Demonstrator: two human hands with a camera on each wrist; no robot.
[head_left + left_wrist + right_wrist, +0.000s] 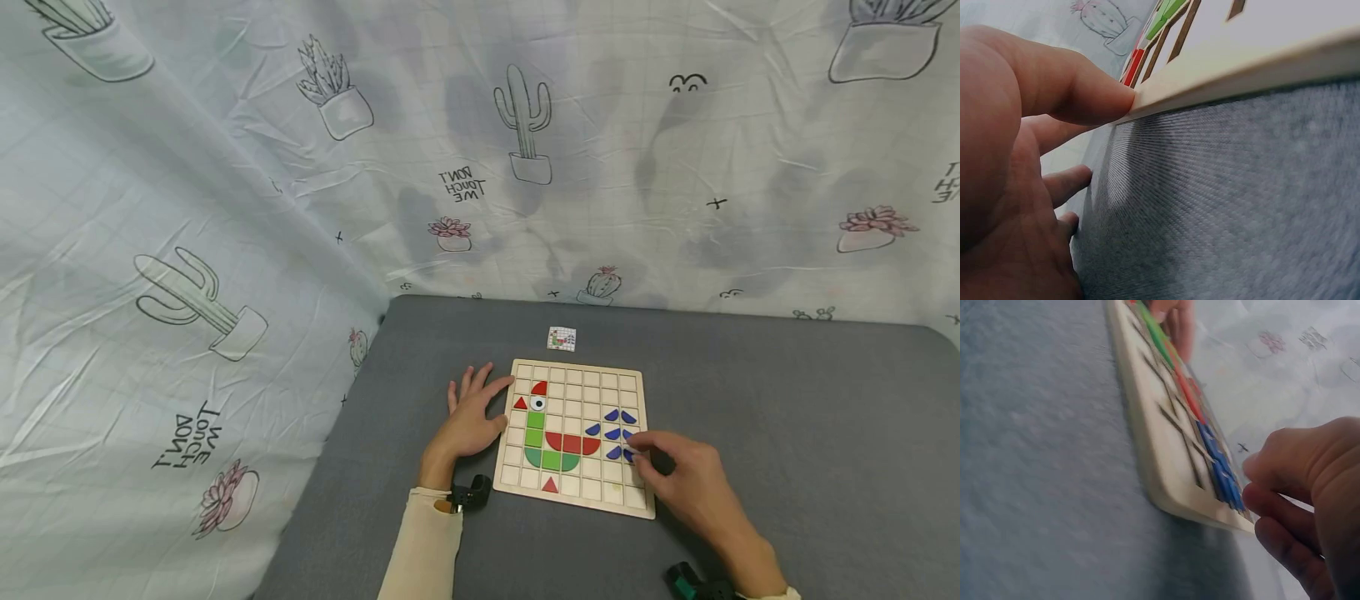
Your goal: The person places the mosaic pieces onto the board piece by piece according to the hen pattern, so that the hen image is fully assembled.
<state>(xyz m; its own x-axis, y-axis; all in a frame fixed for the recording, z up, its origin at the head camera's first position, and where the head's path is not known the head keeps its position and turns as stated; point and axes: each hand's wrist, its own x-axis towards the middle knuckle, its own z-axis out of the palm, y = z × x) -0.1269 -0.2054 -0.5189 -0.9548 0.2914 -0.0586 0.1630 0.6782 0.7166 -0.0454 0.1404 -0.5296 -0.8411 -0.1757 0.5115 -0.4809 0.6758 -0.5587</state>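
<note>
A wooden grid board (592, 498) lies on the grey table, with coloured pieces set in a bird-like pattern. My left hand (468, 423) is at its left edge, thumb and index fingertip touching the frame, other fingers spread. In the left wrist view the thumb (1100, 97) presses the board's rim. My right hand (690, 479) is over the right edge, index and thumb tips right at the rightmost blue half-round pieces (612, 434). The right wrist view shows its fingers (1285, 540) bent beside the blue pieces (1219, 465), with nothing visible between thumb and fingers.
A small printed pattern card (561, 338) lies behind the board. Red triangles (550, 485), green squares (535, 421), a round eye piece (537, 403) and red pieces (572, 444) sit in the grid. A cactus-print curtain (600, 167) hangs behind the grey table (810, 417).
</note>
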